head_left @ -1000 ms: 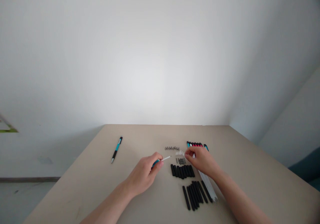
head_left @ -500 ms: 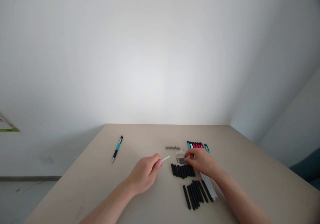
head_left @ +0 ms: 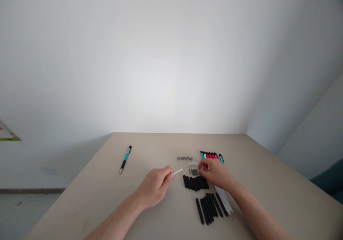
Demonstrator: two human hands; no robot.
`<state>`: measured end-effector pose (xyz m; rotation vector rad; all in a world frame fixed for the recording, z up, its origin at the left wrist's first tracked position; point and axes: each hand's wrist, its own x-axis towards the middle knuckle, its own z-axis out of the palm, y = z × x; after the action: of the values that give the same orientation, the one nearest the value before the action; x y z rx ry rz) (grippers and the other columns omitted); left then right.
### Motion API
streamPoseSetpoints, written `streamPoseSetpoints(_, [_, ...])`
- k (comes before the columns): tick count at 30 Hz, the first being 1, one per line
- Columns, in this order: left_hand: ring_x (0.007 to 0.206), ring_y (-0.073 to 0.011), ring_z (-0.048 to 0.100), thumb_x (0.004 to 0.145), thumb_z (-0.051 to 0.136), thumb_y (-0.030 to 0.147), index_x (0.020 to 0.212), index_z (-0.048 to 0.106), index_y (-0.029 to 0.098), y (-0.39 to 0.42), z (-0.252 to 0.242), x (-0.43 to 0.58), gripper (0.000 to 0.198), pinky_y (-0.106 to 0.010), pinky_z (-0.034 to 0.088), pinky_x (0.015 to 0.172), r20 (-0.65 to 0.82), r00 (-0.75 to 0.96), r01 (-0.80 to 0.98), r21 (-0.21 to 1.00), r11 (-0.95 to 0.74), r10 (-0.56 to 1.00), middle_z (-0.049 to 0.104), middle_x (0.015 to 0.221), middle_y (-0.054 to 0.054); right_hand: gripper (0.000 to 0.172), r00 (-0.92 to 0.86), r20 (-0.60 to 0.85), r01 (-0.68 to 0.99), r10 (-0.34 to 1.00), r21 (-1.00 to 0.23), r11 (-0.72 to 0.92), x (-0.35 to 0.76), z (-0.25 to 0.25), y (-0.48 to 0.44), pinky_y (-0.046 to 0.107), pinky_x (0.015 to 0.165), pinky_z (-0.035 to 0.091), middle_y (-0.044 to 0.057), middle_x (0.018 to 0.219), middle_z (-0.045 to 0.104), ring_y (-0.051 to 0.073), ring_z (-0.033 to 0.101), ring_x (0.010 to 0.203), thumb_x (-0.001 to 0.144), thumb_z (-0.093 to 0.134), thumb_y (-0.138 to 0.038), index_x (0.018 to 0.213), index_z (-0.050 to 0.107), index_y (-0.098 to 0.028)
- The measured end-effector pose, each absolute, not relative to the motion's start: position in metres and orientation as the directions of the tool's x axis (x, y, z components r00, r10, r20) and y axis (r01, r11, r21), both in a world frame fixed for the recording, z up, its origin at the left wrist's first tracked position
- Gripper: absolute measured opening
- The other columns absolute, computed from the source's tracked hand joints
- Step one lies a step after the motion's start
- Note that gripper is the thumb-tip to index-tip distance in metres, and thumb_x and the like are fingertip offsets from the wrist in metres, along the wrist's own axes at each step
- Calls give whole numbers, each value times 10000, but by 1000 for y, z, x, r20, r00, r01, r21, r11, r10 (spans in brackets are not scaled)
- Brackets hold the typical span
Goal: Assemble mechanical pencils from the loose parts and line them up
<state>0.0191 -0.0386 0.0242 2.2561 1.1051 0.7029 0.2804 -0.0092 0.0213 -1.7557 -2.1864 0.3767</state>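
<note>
My left hand (head_left: 157, 186) is closed round a white pen refill (head_left: 178, 170), whose tip points right and slightly away from me. My right hand (head_left: 214, 172) hovers at the right end of a row of small springs (head_left: 193, 172), thumb and forefinger curled in a pinch. Whatever lies between those fingertips is too small to make out. Just behind the springs lie small clear plastic pieces (head_left: 192, 164), and farther back a row of metal pen tips (head_left: 184, 158). Short black grips (head_left: 195, 183) lie just in front of the springs.
Long black barrels (head_left: 207, 209) lie nearest me on the right, beside a bundle of white refills (head_left: 225, 200) partly under my right wrist. Pen upper parts (head_left: 209, 155) in blue, white and red stand behind my right hand. One assembled blue-and-black pen (head_left: 125, 159) lies at left.
Both hands stay almost in place. My right fingertips have shifted very slightly right along the springs, and the refill in my left hand has barely moved.
</note>
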Motion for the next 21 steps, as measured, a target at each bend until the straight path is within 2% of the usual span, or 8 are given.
streamPoseSetpoints(8, [517,-106,381,969,320,290,771,477,188,-37,23,19,273,-220,266,532,210,530,555,646,-524,821,388,563,62,51,-178,117,869,977,-448,212,283,28,-11,248,614,358,24,692,649,162,561,670,732,614,-199,696,637,-173])
streamPoseSetpoints(10, [521,-105,385,969,319,289,771,476,189,-37,22,19,272,-219,269,537,211,530,559,641,-525,821,392,567,61,103,-197,160,802,967,-541,253,281,31,-13,238,572,341,1,635,590,136,502,602,769,607,-255,705,626,-176])
streamPoseSetpoints(14, [529,-106,395,968,323,289,773,482,190,-38,23,18,270,-218,273,540,211,539,560,633,-534,815,407,574,59,193,-258,231,535,938,-774,338,269,29,-21,225,487,265,-51,550,420,103,357,510,825,581,-352,746,586,-176])
streamPoseSetpoints(17, [536,-106,406,969,324,295,766,485,190,-39,24,18,279,-217,281,548,209,559,553,628,-548,803,424,585,56,205,-300,248,422,921,-832,361,258,26,-27,226,479,238,-63,537,378,95,314,501,815,610,-359,743,571,-171])
streamPoseSetpoints(21, [536,-105,419,971,320,306,761,484,194,-39,24,19,288,-213,287,549,204,565,552,627,-550,800,434,588,54,214,-320,243,392,916,-846,362,252,25,-31,227,487,246,-60,548,393,93,315,507,813,625,-362,745,568,-167])
